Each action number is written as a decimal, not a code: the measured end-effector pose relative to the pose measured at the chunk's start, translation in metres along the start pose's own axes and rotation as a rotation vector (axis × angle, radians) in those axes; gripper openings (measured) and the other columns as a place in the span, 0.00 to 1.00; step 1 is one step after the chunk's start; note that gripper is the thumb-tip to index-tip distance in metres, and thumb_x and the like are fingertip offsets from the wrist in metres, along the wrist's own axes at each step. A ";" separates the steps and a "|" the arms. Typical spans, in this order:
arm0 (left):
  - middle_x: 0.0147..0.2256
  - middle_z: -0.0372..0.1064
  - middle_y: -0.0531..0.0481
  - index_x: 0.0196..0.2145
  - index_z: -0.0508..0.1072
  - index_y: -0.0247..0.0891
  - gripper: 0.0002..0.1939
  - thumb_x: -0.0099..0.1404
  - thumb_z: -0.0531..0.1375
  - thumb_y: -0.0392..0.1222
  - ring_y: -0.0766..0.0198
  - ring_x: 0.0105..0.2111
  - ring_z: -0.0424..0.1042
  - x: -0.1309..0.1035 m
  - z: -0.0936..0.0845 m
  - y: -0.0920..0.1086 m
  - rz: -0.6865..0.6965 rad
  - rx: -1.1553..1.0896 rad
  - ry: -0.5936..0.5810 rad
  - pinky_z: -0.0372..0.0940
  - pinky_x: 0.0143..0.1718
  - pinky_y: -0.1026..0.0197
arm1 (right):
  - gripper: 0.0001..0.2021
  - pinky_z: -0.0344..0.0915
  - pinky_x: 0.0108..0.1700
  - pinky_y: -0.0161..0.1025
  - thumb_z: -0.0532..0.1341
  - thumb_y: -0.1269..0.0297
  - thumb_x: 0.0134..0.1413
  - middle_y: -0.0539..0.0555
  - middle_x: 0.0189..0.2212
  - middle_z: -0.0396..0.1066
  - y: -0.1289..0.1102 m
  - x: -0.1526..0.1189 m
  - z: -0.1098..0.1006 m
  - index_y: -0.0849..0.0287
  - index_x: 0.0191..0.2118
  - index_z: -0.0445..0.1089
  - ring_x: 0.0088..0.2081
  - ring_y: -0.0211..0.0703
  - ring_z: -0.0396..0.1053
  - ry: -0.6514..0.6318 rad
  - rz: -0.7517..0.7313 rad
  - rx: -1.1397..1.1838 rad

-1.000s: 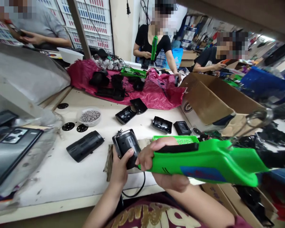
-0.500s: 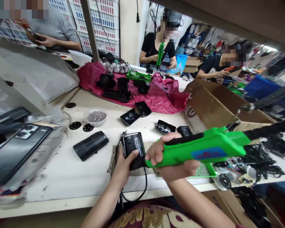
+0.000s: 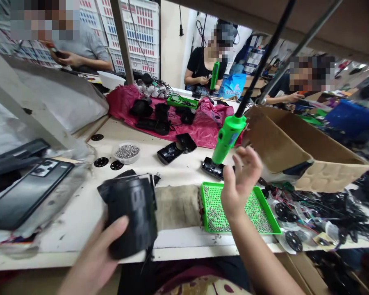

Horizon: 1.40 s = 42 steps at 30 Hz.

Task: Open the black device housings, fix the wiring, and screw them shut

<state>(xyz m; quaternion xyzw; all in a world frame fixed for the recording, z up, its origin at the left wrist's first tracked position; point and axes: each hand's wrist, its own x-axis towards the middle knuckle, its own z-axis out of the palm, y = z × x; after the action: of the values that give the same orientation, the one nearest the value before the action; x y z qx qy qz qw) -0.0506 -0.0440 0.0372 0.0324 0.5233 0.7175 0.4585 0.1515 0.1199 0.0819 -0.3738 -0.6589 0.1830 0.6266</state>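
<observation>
My left hand [image 3: 110, 241] is closed on a black plastic device housing [image 3: 133, 213], with its slotted face turned toward me. A cord hangs from the housing, and a dark part behind it is partly covered. My right hand [image 3: 241, 180] is raised with fingers apart, holding nothing. Just above and left of it hangs a green electric screwdriver [image 3: 229, 137] on its black cable. Below the right hand, a green tray [image 3: 204, 213] carries many small screws. Under the screwdriver tip lies another black shell piece [image 3: 207, 167], partly hidden.
A beige cloth [image 3: 178, 207] lies between the hands. Further back are a bowl of screws [image 3: 127, 151], black shells [image 3: 169, 153] and a pink plastic sheet [image 3: 119, 100]. A cardboard box [image 3: 332, 178] stands right; a phone [image 3: 27, 196] lies left. Several co-workers sit opposite.
My right hand has let go of the green screwdriver, which now hangs upright from its cable. My left hand has moved the housing left and lifted it nearer to me.
</observation>
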 end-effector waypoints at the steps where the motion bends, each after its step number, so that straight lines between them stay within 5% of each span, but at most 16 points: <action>1: 0.49 0.75 0.42 0.59 0.67 0.49 0.44 0.43 0.73 0.49 0.38 0.51 0.71 0.002 0.014 -0.007 -0.037 -0.002 -0.023 0.68 0.49 0.39 | 0.24 0.58 0.61 0.57 0.57 0.58 0.59 0.60 0.58 0.58 -0.007 -0.012 0.002 0.50 0.60 0.55 0.62 0.54 0.57 -0.106 -0.005 -0.002; 5: 0.56 0.69 0.45 0.59 0.66 0.48 0.43 0.48 0.67 0.66 0.46 0.58 0.64 0.008 0.062 -0.042 -0.102 -0.132 -0.162 0.64 0.56 0.47 | 0.35 0.56 0.62 0.62 0.63 0.54 0.54 0.64 0.62 0.58 -0.027 -0.055 0.011 0.53 0.64 0.51 0.63 0.59 0.57 -0.762 0.326 0.007; 8: 0.52 0.72 0.42 0.51 0.74 0.43 0.37 0.53 0.59 0.72 0.45 0.57 0.66 0.013 0.075 -0.063 -0.170 -0.181 -0.162 0.64 0.55 0.46 | 0.50 0.50 0.65 0.63 0.69 0.52 0.45 0.68 0.67 0.49 -0.027 -0.067 0.016 0.58 0.68 0.42 0.67 0.63 0.49 -0.875 0.501 -0.106; 13: 0.44 0.77 0.41 0.42 0.79 0.41 0.29 0.60 0.56 0.67 0.46 0.50 0.72 0.022 0.074 -0.073 -0.245 -0.119 -0.040 0.66 0.52 0.45 | 0.53 0.48 0.67 0.61 0.70 0.57 0.41 0.69 0.68 0.46 -0.020 -0.067 0.014 0.61 0.69 0.40 0.68 0.62 0.48 -0.929 0.546 -0.180; 24: 0.47 0.76 0.45 0.44 0.77 0.40 0.30 0.64 0.52 0.66 0.53 0.52 0.70 0.026 0.057 -0.077 -0.080 0.065 0.115 0.60 0.58 0.51 | 0.49 0.52 0.65 0.61 0.68 0.56 0.43 0.69 0.65 0.53 -0.026 -0.082 0.018 0.64 0.68 0.46 0.66 0.61 0.54 -0.873 0.496 -0.142; 35: 0.42 0.78 0.45 0.40 0.78 0.38 0.28 0.66 0.49 0.63 0.53 0.49 0.73 0.026 0.060 -0.073 0.024 0.171 0.008 0.66 0.52 0.55 | 0.46 0.52 0.65 0.62 0.67 0.53 0.46 0.68 0.64 0.55 -0.024 -0.086 0.015 0.64 0.67 0.47 0.65 0.62 0.55 -0.838 0.477 -0.121; 42: 0.51 0.73 0.40 0.50 0.74 0.37 0.37 0.66 0.43 0.68 0.48 0.54 0.69 0.023 0.064 -0.072 0.050 0.273 -0.077 0.62 0.56 0.47 | 0.49 0.50 0.66 0.59 0.68 0.51 0.43 0.67 0.64 0.57 -0.013 -0.083 0.013 0.64 0.67 0.47 0.65 0.59 0.55 -0.827 0.648 0.007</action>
<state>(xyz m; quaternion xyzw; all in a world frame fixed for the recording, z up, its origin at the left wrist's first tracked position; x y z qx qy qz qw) 0.0147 0.0201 -0.0009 0.1348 0.5970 0.6491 0.4518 0.1306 0.0547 0.0317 -0.4529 -0.7012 0.5019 0.2264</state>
